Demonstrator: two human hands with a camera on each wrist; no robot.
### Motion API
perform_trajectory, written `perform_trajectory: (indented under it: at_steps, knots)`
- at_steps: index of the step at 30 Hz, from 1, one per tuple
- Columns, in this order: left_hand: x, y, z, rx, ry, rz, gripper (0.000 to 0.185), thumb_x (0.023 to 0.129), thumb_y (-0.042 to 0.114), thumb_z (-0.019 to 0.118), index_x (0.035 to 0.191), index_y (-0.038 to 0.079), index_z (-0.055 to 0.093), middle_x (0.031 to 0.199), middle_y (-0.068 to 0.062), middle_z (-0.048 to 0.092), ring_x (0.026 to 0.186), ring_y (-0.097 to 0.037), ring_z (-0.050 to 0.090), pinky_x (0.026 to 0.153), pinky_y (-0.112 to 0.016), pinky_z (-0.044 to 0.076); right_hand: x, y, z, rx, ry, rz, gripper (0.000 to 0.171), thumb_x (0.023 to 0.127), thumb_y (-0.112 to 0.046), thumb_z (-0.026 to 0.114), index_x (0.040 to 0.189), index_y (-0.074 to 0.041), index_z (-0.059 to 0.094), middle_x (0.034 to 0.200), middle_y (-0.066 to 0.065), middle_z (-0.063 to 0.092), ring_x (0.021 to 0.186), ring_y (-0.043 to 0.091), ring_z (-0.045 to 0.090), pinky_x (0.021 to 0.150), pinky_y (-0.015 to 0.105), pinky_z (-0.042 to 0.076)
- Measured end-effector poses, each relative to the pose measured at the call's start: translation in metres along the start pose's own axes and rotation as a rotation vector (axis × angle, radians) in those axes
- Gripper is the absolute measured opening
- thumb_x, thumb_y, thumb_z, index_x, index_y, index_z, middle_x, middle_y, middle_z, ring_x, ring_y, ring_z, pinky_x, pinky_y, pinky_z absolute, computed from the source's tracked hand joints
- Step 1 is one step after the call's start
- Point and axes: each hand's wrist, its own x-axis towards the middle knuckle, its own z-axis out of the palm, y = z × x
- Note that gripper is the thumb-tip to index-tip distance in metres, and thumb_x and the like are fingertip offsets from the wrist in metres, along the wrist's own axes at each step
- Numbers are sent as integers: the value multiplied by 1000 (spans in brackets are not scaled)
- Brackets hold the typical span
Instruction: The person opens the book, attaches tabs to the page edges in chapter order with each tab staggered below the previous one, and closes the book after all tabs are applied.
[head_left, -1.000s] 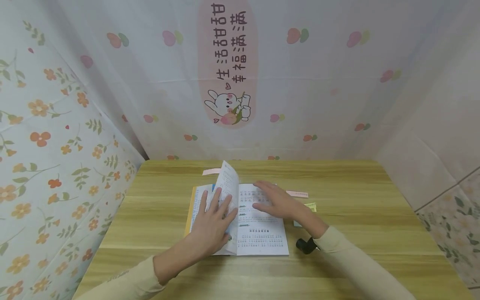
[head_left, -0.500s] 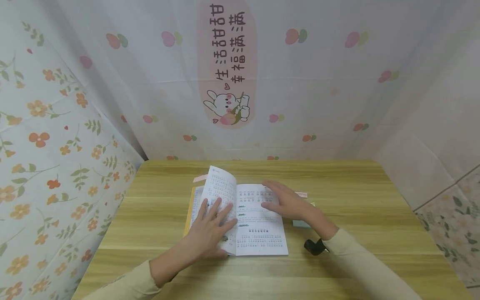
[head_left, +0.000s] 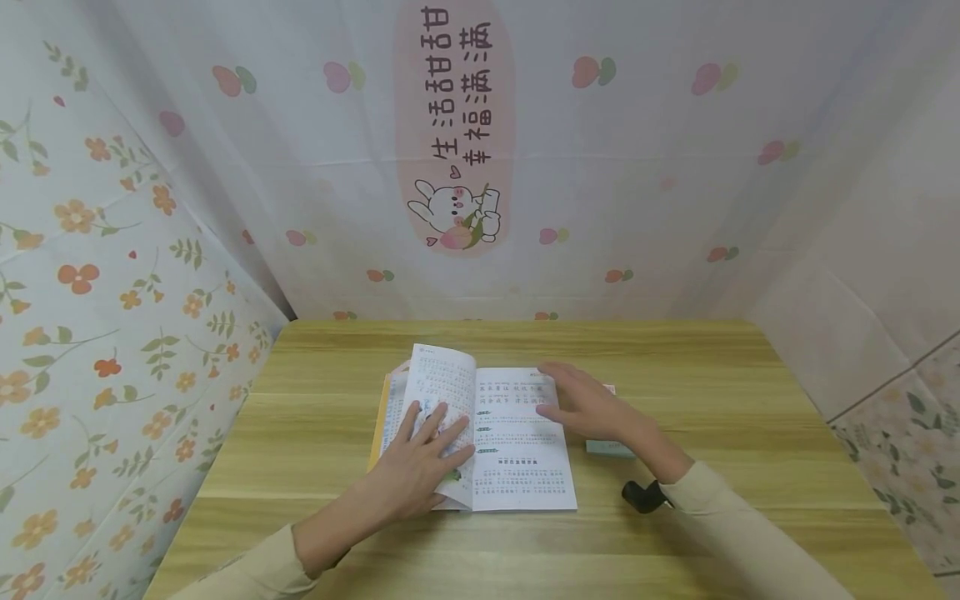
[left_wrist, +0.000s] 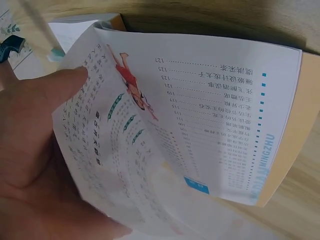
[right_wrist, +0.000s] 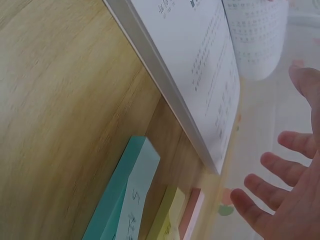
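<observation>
An open book (head_left: 525,483) with printed Chinese text lies on the wooden table. Its left leaf (head_left: 444,375) stands partly lifted and curved above the pages beneath, where a contents list (left_wrist: 215,120) shows in the left wrist view. My left hand (head_left: 420,467) presses on that leaf with spread fingers, its thumb (left_wrist: 60,85) lying against the paper. Over the outer edge of the right page is my right hand (head_left: 592,404), its fingers extended and holding nothing. In the right wrist view these fingers appear apart from the book.
To the right of the book lie a teal paper strip (right_wrist: 125,185), a yellow one (right_wrist: 167,212) and a pink one (right_wrist: 192,212). A black piece (head_left: 643,497) sits by the right wrist. Patterned curtains (head_left: 630,200) hang behind the wooden table (head_left: 750,417).
The lifted leaf has swung left and lower under my left hand, covering more of the contents page. My right hand has drifted slightly right, uncovering more of the right page.
</observation>
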Motion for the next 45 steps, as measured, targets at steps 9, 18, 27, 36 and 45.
perform_trajectory:
  at_steps: [9, 18, 27, 36, 45]
  knots:
    - [-3, 0, 2, -17, -14, -14, 76, 80, 53, 82, 147, 26, 57, 160, -9, 37, 146, -40, 28, 112, -66, 22, -11, 14, -11, 48, 32, 5, 74, 99, -42, 65, 154, -1, 38, 155, 21, 40, 139, 41, 40, 111, 60, 30]
    - [-6, -1, 8, -135, -2, -35, 75, 86, 65, 69, 148, 25, 55, 160, -12, 36, 146, -43, 26, 112, -67, 18, -22, 43, -28, 7, 84, 7, 71, 99, -35, 68, 152, 3, 38, 152, 26, 41, 139, 45, 37, 110, 61, 30]
    - [-2, -3, 15, -212, -8, -80, 66, 98, 58, 57, 151, 18, 51, 161, -14, 34, 146, -45, 27, 112, -66, 21, -38, 56, -49, -29, 82, 74, 69, 102, -38, 62, 152, 3, 38, 151, 28, 41, 138, 48, 36, 110, 64, 29]
    - [5, -6, 23, -211, 11, -94, 66, 98, 55, 59, 151, 16, 51, 160, -17, 35, 143, -47, 30, 109, -67, 28, -46, 67, -56, -32, 76, 117, 74, 103, -46, 58, 155, 0, 33, 156, 27, 34, 142, 49, 29, 111, 66, 23]
    - [15, -5, 29, -226, -54, -159, 67, 98, 55, 58, 153, 18, 48, 162, -14, 31, 145, -46, 27, 110, -65, 27, -49, 74, -53, -43, 89, 107, 75, 101, -44, 62, 154, 2, 35, 155, 29, 34, 142, 50, 29, 111, 66, 23]
